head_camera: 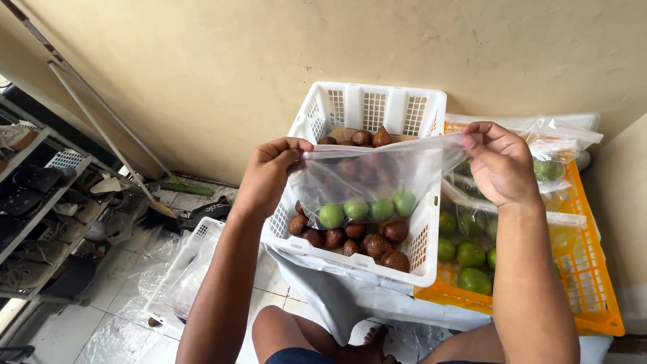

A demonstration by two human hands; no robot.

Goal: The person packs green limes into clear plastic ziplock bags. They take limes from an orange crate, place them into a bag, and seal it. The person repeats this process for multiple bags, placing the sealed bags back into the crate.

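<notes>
A clear plastic zip bag holding four round green limes is pinched at its top corners by the left hand and right hand, above a white slotted plastic crate of brown scaly fruit. An orange crate of bagged limes is seen just beside it; the wall stands close behind.

One head-worn camera looked steeply down from above the person's own arms, close in, facing the wall. Both hands, left hand and right hand, sat mid-frame; the white crate lay just beyond them, knees showing below.
</notes>
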